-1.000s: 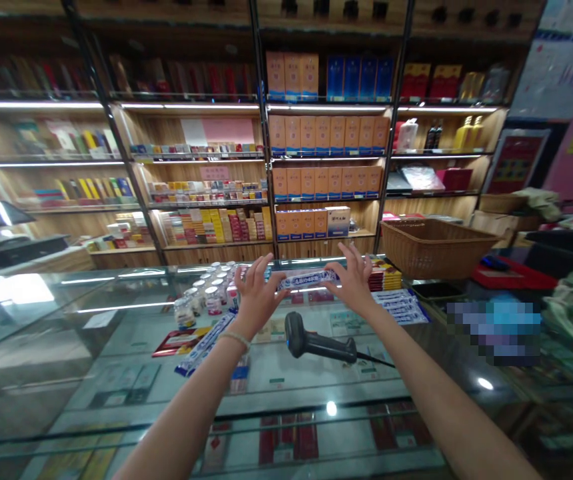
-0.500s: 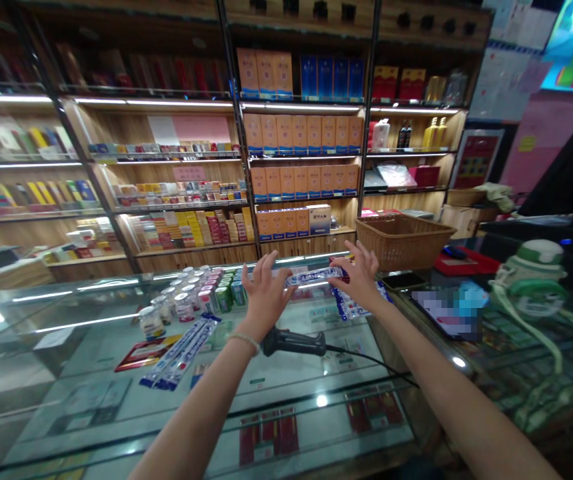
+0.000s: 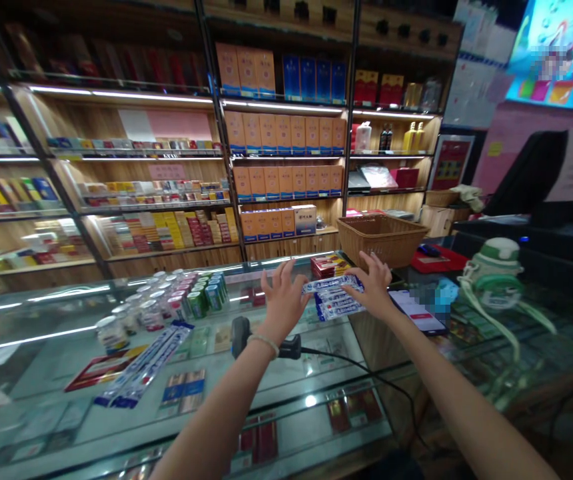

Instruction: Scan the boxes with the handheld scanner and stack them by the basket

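Observation:
Both my hands hold one long blue-and-white carton (image 3: 330, 285) by its ends, level over the glass counter (image 3: 271, 373). My left hand (image 3: 282, 299) has its fingers spread upward, with the palm and thumb pressed against the carton's left end. At the right end my right hand (image 3: 374, 287) grips with the fingers curled over it. The carton hangs just above a small stack of like cartons (image 3: 336, 306) that lies near the counter's right edge.
A black barcode scanner (image 3: 246, 337) with its cable lies under my left wrist. Two more cartons (image 3: 141, 365) lie to the left, several small jars and cans (image 3: 166, 308) behind. A wicker basket (image 3: 379, 237), red boxes (image 3: 329, 265), a phone (image 3: 419, 310) and a green-white bottle (image 3: 495, 277) stand right.
My hands have carried the carton to the right and lowered it over the stack of cartons. The view has swung to the right.

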{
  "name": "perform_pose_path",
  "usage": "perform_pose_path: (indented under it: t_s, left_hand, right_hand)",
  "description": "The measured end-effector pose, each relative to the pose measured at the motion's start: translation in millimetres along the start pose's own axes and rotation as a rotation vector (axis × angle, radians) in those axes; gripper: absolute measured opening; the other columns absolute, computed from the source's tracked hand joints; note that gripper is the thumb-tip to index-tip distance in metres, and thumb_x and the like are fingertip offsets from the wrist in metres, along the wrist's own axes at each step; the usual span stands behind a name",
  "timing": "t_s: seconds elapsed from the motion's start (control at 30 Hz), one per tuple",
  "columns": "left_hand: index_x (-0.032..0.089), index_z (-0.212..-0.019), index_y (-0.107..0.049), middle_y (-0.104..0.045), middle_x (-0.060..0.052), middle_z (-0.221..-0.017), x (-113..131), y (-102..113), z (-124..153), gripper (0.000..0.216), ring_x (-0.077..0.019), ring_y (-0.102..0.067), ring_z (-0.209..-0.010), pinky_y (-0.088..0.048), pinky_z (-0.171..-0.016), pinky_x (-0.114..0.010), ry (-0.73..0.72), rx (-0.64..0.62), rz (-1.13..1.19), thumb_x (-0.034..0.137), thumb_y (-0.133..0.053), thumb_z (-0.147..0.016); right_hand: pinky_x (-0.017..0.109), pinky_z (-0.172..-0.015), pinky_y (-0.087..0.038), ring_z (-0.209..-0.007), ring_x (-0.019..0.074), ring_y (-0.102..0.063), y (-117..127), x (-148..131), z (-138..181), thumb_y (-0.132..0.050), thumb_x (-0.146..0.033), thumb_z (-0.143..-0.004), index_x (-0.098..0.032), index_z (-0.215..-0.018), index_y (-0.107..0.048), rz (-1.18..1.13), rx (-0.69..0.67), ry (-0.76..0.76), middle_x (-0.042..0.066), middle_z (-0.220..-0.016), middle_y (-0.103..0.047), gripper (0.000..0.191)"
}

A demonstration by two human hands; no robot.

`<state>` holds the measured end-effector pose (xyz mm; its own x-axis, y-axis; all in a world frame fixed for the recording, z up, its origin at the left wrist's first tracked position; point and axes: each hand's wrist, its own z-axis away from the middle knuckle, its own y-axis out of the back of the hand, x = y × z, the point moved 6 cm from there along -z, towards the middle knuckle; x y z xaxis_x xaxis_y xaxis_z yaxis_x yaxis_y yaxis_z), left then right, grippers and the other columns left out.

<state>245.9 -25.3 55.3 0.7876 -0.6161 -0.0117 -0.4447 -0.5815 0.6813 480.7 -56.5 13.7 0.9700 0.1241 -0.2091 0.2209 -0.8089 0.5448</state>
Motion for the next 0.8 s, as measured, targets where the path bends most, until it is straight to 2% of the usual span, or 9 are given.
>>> perform_pose_path:
  t_s: [0.33, 0.53, 0.8]
  left_hand:
    - [0.027, -0.107, -0.069, -0.048, -0.012, -0.157, 30, -34, -9, 0.024, -0.0342, -0.038, -0.146, -0.016, -0.122, -0.067, -0.034, -0.042, 0.007, 0.030, -0.074, -0.083]
    - [0.026, -0.105, -0.070, -0.052, -0.011, -0.153, 43, -51, -9, 0.025, -0.0345, -0.039, -0.145, -0.016, -0.122, -0.069, -0.055, -0.099, 0.020, 0.021, -0.069, -0.080]
    - [0.024, -0.102, -0.072, -0.053, -0.012, -0.152, 48, -66, -5, 0.028, -0.0362, -0.040, -0.144, -0.019, -0.120, -0.072, -0.054, -0.192, 0.011, 0.015, -0.067, -0.075]
  right_hand:
    - [0.067, -0.117, -0.020, -0.150, 0.0358, -0.026, -1, 32, 11, -0.066, -0.047, -0.089, -0.030, -0.107, -0.073, 0.106, -0.031, -0.039, 0.009, -0.159, -0.038, 0.025]
    - [0.070, -0.117, -0.017, -0.151, 0.0368, -0.023, -5, 40, 22, -0.066, -0.044, -0.088, -0.031, -0.107, -0.073, 0.173, -0.100, -0.029, 0.008, -0.161, -0.036, 0.024]
    - [0.072, -0.118, -0.015, -0.151, 0.0375, -0.023, -15, 43, 31, -0.067, -0.041, -0.088, -0.029, -0.108, -0.072, 0.212, -0.176, -0.028, 0.011, -0.160, -0.039, 0.024]
